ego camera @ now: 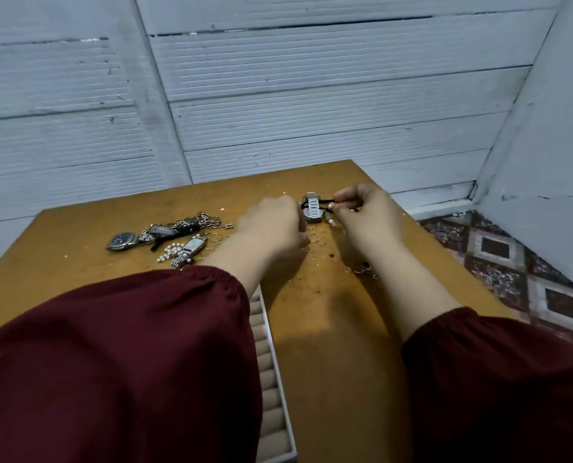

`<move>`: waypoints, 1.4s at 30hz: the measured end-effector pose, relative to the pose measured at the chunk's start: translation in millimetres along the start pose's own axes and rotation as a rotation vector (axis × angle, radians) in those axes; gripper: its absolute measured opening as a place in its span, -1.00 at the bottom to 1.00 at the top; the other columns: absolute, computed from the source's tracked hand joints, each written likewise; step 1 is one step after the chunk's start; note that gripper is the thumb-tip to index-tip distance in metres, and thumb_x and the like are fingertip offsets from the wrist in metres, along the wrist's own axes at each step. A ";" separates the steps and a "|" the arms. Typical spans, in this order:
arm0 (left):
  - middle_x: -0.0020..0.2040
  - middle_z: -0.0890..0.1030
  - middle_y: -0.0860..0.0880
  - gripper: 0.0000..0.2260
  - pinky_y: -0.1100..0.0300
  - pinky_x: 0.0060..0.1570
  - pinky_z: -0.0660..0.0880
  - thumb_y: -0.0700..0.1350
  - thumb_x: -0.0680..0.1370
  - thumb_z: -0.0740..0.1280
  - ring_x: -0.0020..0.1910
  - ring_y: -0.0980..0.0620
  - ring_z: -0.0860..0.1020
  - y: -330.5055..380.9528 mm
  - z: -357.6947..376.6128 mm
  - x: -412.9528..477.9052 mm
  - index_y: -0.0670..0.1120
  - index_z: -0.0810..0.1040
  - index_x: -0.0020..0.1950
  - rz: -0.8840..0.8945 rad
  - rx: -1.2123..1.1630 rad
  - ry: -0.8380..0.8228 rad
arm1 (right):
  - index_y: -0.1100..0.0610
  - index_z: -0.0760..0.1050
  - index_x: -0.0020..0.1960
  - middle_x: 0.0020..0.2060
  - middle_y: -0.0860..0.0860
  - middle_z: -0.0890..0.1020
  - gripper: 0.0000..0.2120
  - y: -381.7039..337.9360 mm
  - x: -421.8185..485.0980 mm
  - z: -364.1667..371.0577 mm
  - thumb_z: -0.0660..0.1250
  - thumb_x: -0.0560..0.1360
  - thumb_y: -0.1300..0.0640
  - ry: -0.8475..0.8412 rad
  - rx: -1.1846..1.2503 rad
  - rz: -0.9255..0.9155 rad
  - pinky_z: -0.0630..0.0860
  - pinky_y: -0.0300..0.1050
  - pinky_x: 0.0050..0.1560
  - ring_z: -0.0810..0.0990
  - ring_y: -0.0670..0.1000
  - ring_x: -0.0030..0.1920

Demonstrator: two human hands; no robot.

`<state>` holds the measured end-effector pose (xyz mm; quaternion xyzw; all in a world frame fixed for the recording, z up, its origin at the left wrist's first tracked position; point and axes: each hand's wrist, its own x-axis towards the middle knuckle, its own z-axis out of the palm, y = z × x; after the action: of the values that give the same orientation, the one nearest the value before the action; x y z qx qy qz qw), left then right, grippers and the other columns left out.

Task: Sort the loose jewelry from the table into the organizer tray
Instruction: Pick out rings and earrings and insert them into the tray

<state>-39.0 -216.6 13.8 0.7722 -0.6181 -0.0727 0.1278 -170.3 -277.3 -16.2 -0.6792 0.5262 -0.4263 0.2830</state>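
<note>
Your left sleeve [118, 362] covers most of the tray [271, 379]. Your right hand [367, 213] pinches a black cord [325, 197] across the watch [311, 210]; your left hand [271, 225] hides its fingers, grip unclear. Loose jewelry [178, 228] lies further left.

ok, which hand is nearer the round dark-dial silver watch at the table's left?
Left. The left hand lies right of the round dark-dial silver watch; the right hand, pinching a black cord, is farther right.

A worn brown table [61, 235] stands against a pale ribbed panel wall [311, 95] behind it; right of the table, a second pale wall [552, 155] meets a diamond-patterned floor [499, 262]
</note>
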 end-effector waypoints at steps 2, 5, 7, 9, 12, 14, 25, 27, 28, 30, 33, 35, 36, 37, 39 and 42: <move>0.06 0.62 -0.06 -0.78 0.10 -0.04 0.48 0.09 0.44 0.42 0.07 -0.10 0.55 1.2 6.8 4.2 0.02 0.61 0.01 -0.012 0.038 -0.026 | -0.07 0.51 -0.20 -0.32 -0.19 0.55 -0.85 4.9 0.1 0.6 0.37 0.42 0.19 0.016 0.022 0.004 0.54 -0.09 -0.05 0.59 -0.06 -0.15; 0.12 0.59 -0.08 -0.63 0.06 -0.02 0.48 0.19 0.41 0.42 0.12 -0.11 0.54 3.1 14.4 8.3 -0.01 0.59 0.09 -0.054 0.076 -0.037 | -0.05 0.54 -0.14 -0.27 -0.17 0.57 -0.88 6.2 0.3 -4.3 0.37 0.43 0.18 0.036 0.051 -0.009 0.45 -0.18 -0.11 0.57 -0.09 -0.14; 0.16 0.57 -0.08 -0.55 0.04 0.00 0.47 0.22 0.39 0.42 0.16 -0.11 0.52 5.3 16.5 9.9 -0.02 0.56 0.15 -0.082 0.128 -0.026 | -0.04 0.54 -0.11 -0.24 -0.15 0.57 -0.88 6.8 0.3 -6.8 0.38 0.44 0.17 0.041 0.061 -0.008 0.39 -0.21 -0.16 0.55 -0.11 -0.14; 0.17 0.56 -0.07 -0.54 0.04 0.02 0.46 0.21 0.39 0.44 0.18 -0.10 0.51 8.2 16.5 11.0 -0.02 0.55 0.17 -0.093 0.155 -0.021 | -0.05 0.53 -0.12 -0.23 -0.15 0.58 -0.89 8.3 0.5 -6.6 0.38 0.44 0.15 0.034 0.067 0.003 0.40 -0.20 -0.17 0.56 -0.10 -0.15; 0.19 0.54 -0.08 -0.53 0.02 0.06 0.45 0.18 0.40 0.45 0.20 -0.11 0.50 12.2 14.9 11.4 -0.04 0.51 0.19 -0.099 0.190 -0.025 | -0.06 0.51 -0.14 -0.24 -0.16 0.57 -0.88 11.3 1.6 -3.9 0.38 0.45 0.15 0.022 0.045 0.012 0.46 -0.18 -0.09 0.58 -0.07 -0.10; 0.20 0.53 -0.09 -0.53 0.01 0.07 0.46 0.17 0.41 0.45 0.21 -0.12 0.49 13.0 15.1 13.1 -0.05 0.50 0.20 -0.091 0.216 -0.038 | -0.09 0.48 -0.20 -0.26 -0.17 0.56 -0.85 12.7 1.9 -1.9 0.38 0.44 0.15 0.015 0.023 0.021 0.51 -0.14 -0.05 0.60 -0.05 -0.08; 0.00 0.62 -0.08 -0.74 -0.01 0.12 0.52 0.04 0.39 0.49 0.03 -0.10 0.56 9.3 15.7 27.1 -0.08 0.58 -0.05 -0.126 0.005 -0.203 | -0.07 0.52 -0.13 -0.18 -0.12 0.61 -0.92 13.1 0.7 2.1 0.37 0.45 0.11 -0.082 -0.108 0.007 0.54 -0.04 -0.01 0.60 -0.01 -0.05; 0.07 0.62 -0.12 -0.75 0.01 0.13 0.50 0.01 0.39 0.51 0.12 -0.12 0.55 5.1 16.2 27.0 -0.09 0.61 -0.04 -0.133 -0.075 -0.180 | -0.08 0.52 -0.11 -0.20 -0.13 0.61 -0.94 11.5 -0.7 3.6 0.36 0.46 0.08 -0.122 -0.184 0.007 0.53 -0.07 -0.02 0.60 -0.02 -0.05; 0.06 0.63 -0.11 -0.80 0.05 0.12 0.49 -0.01 0.39 0.51 0.15 -0.11 0.54 2.4 16.3 26.5 -0.08 0.61 -0.09 -0.132 -0.116 -0.167 | -0.08 0.53 -0.10 -0.21 -0.14 0.61 -0.94 10.6 -1.8 4.0 0.35 0.47 0.07 -0.144 -0.221 0.002 0.52 -0.11 -0.03 0.60 -0.02 -0.04; -0.16 0.62 0.01 -0.85 0.16 -0.03 0.47 -0.05 0.38 0.53 0.02 -0.04 0.55 -3.0 15.7 23.5 -0.05 0.58 -0.25 -0.131 -0.183 -0.129 | -0.07 0.56 -0.03 -0.21 -0.13 0.60 -0.91 7.7 -4.6 4.8 0.33 0.48 0.06 -0.184 -0.294 -0.018 0.45 -0.18 -0.09 0.60 -0.02 -0.02; -0.34 0.52 0.11 -0.78 0.21 -0.17 0.40 -0.08 0.35 0.54 -0.20 0.02 0.52 -10.1 14.2 20.7 -0.03 0.51 -0.35 -0.154 -0.247 -0.038 | -0.07 0.59 0.01 -0.08 -0.10 0.65 -0.88 4.4 -7.5 7.1 0.33 0.49 0.05 -0.219 -0.413 -0.051 0.34 -0.21 -0.12 0.58 0.02 0.06; -0.36 0.53 0.12 -0.77 0.19 -0.17 0.43 -0.09 0.34 0.55 -0.25 0.05 0.51 -13.5 12.0 20.2 -0.04 0.50 -0.35 -0.160 -0.292 0.014 | -0.09 0.59 0.01 0.01 -0.07 0.65 -0.88 3.0 -8.0 10.3 0.33 0.50 0.02 -0.233 -0.484 -0.066 0.35 -0.18 -0.09 0.56 0.05 0.10; -0.35 0.53 0.12 -0.76 0.18 -0.17 0.43 -0.10 0.33 0.56 -0.27 0.07 0.51 -14.8 10.6 19.6 -0.03 0.50 -0.35 -0.163 -0.310 0.036 | -0.10 0.60 0.01 0.03 -0.06 0.65 -0.88 2.9 -8.1 12.2 0.34 0.49 0.00 -0.236 -0.509 -0.078 0.38 -0.17 -0.07 0.56 0.06 0.12; -0.35 0.53 0.12 -0.76 0.18 -0.17 0.43 -0.10 0.32 0.56 -0.27 0.09 0.50 -16.3 10.1 19.4 -0.03 0.50 -0.35 -0.165 -0.322 0.053 | -0.10 0.60 0.01 0.04 -0.05 0.64 -0.88 2.9 -7.9 14.0 0.34 0.49 -0.02 -0.236 -0.523 -0.090 0.41 -0.15 -0.04 0.55 0.07 0.13; -0.32 0.55 0.11 -0.76 0.15 -0.15 0.46 -0.08 0.31 0.57 -0.23 0.06 0.53 -19.6 9.5 19.5 -0.02 0.51 -0.36 -0.163 -0.322 0.082 | -0.10 0.61 0.01 0.03 -0.04 0.65 -0.87 3.4 -7.3 16.9 0.35 0.48 -0.05 -0.237 -0.528 -0.113 0.45 -0.10 0.01 0.54 0.09 0.14; -0.29 0.58 0.12 -0.79 0.09 -0.07 0.53 -0.06 0.31 0.57 -0.16 0.03 0.57 -23.4 8.8 17.7 0.00 0.54 -0.35 -0.154 -0.319 0.108 | -0.09 0.62 0.01 0.03 -0.03 0.64 -0.85 3.0 -6.8 19.4 0.35 0.48 -0.08 -0.250 -0.548 -0.136 0.48 -0.06 0.04 0.54 0.10 0.14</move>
<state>-15.4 -230.0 -0.5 0.7901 -0.5299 -0.1377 0.2758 -155.3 -272.9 -29.9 -0.8110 0.5360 -0.1998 0.1227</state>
